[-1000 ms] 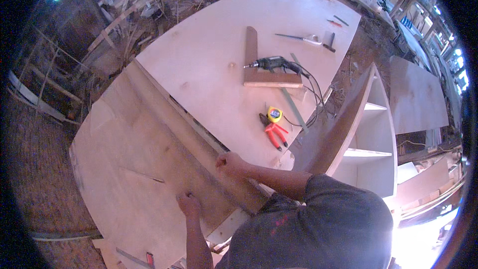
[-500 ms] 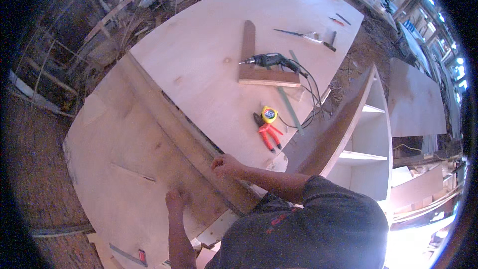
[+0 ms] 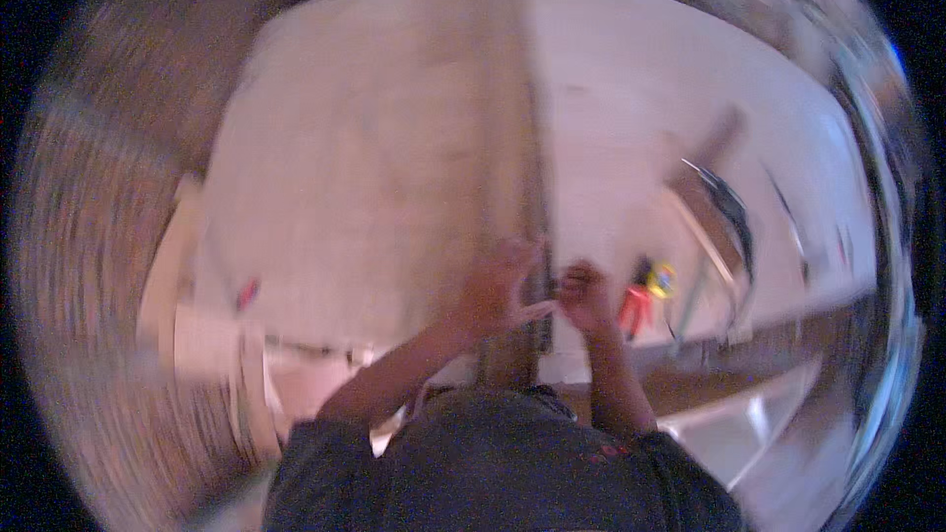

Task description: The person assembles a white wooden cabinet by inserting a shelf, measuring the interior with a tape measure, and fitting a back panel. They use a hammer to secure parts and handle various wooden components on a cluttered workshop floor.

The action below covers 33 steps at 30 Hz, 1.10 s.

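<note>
The whole head view is smeared by motion. My left hand (image 3: 496, 284) is over the brown wooden strip (image 3: 503, 138) running across the pale board, its thumb and fingers apart. Close to its right, my right hand (image 3: 585, 296) is closed beside the strip's dark edge; what it holds, if anything, cannot be made out. A thin pale shape shows between the hands, too blurred to tell as a thumb or an object. Right of my right hand lie red-handled pliers (image 3: 634, 311) and a yellow tape measure (image 3: 661, 280).
On the right half of the board (image 3: 631, 59) lie a power drill (image 3: 731, 205), joined wooden pieces (image 3: 702, 229) and a long thin tool (image 3: 784, 207). A small red-handled tool (image 3: 248, 293) lies at the left edge. A shelved wooden frame (image 3: 734, 424) stands at the lower right.
My view has swung, so the strip now runs nearly straight ahead. My hands, apart before, have come close together over the strip's edge, and the left hand's fingers have spread.
</note>
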### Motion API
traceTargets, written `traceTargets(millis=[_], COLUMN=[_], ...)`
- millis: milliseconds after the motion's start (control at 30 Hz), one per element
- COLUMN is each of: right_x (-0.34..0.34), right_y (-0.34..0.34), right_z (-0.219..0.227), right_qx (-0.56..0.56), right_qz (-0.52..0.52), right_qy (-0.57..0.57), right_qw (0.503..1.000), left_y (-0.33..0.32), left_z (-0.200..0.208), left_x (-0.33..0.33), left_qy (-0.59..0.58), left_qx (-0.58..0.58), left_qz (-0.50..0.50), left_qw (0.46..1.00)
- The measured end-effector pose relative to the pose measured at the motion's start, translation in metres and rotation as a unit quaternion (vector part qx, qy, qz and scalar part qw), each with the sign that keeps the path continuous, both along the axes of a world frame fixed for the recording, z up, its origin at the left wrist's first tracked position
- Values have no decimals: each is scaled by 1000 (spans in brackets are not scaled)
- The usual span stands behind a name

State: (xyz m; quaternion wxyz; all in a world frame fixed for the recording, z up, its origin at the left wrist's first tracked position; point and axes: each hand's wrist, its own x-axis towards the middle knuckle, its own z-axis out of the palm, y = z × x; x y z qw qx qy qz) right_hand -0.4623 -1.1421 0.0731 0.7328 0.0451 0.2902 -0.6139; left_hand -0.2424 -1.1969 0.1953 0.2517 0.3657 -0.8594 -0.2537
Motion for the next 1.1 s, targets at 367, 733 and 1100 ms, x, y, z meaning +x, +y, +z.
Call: traceTargets(millis=[367, 733, 1100], right_x=[-171, 21, 310], right_y=[-118, -156, -2], right_z=[-4, 11, 40], right_qx=[72, -340, -503], right_qz=[115, 153, 263], right_qy=[542, 860, 783], right_qw=[829, 349, 255], left_y=[229, 523, 654], left_z=[-142, -296, -331], left_x=[212, 199, 205], left_qy=[-48, 292, 564], left_qx=[199, 724, 640], left_qz=[578, 502, 475], left_qw=[790, 372, 215])
